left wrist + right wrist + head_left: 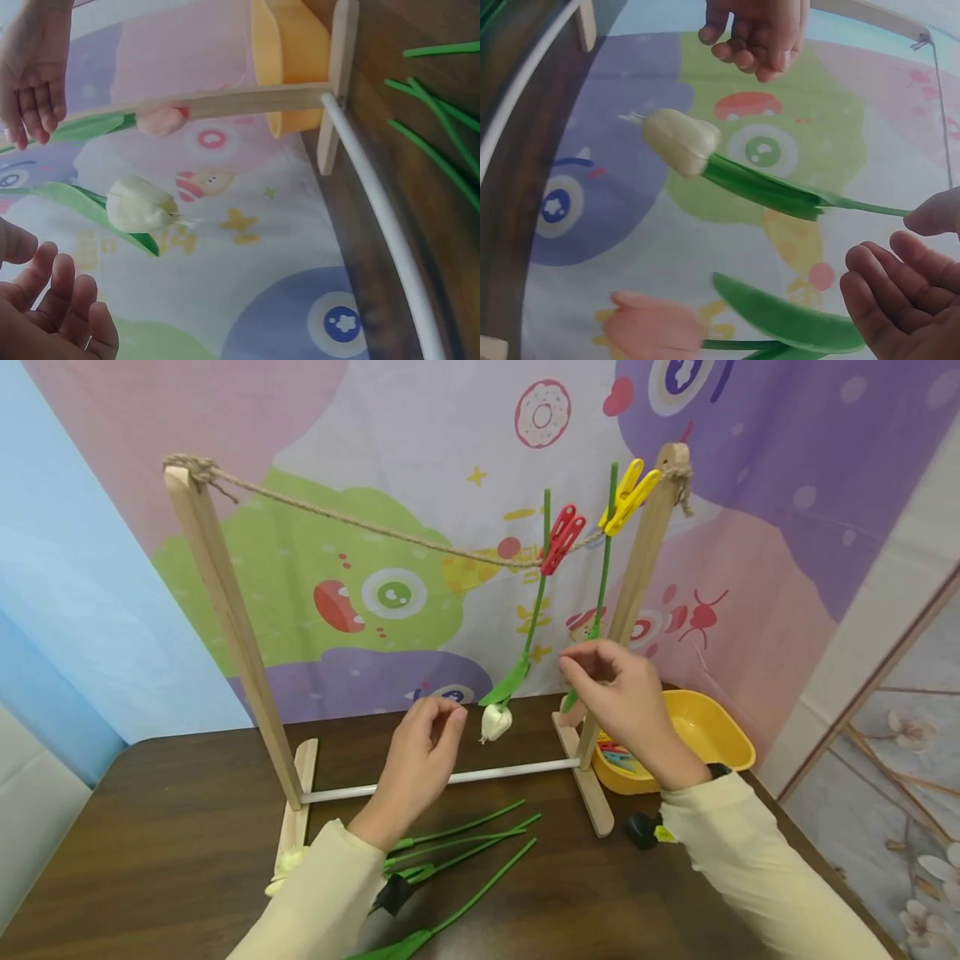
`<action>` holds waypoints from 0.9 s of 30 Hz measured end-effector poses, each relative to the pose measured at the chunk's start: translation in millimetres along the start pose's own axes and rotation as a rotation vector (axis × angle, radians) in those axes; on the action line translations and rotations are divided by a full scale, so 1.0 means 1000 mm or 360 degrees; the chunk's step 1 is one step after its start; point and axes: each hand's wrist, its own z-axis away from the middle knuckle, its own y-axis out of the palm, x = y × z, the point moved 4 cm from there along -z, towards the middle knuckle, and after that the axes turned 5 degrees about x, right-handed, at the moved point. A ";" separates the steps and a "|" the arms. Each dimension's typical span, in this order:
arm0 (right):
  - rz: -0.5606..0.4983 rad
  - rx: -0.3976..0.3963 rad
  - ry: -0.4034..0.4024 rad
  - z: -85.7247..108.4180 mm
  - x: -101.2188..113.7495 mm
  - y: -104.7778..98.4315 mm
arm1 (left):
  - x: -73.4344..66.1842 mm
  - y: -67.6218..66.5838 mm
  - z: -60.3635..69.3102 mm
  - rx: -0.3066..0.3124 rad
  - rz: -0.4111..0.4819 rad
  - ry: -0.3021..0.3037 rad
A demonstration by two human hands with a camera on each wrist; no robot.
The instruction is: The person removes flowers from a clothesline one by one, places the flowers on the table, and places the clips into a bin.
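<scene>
Lying nearest me: green stems [442, 49] on the table [165, 827]. My left hand [420, 743], fingers loosely bent, holds nothing; right hand [622, 693] likewise, near the pink tulip [654, 326]. White tulip [497, 722] hangs bloom-down between them. Beyond, red peg [562, 541] and yellow peg [628, 500] pin both tulips to the rope [360, 527]; patterned cloth [420, 418] behind.

Cream artificial tulip [497, 722] and pink artificial tulip [656, 326], both green-stemmed; red plastic clothespin [559, 545], yellow plastic clothespin [622, 508]; pastel, cartoon-patterned backdrop [420, 443].
</scene>
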 end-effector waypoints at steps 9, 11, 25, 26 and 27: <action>-0.0196 -0.0085 -0.0104 -0.017 0.023 -0.016 | -0.016 0.001 -0.019 0.0027 0.0080 0.0023; -0.0236 -0.0107 -0.0130 -0.020 0.028 -0.019 | -0.020 0.000 -0.023 0.0027 0.0106 0.0019; -0.0370 -0.0260 -0.0219 -0.044 0.055 -0.041 | -0.039 -0.009 -0.049 0.0013 0.0298 -0.0036; -0.0366 -0.0259 -0.0213 -0.046 0.057 -0.042 | -0.040 -0.010 -0.051 0.0011 0.0314 -0.0042; -0.0360 -0.0261 -0.0206 -0.047 0.059 -0.044 | -0.041 -0.011 -0.053 0.0013 0.0325 -0.0050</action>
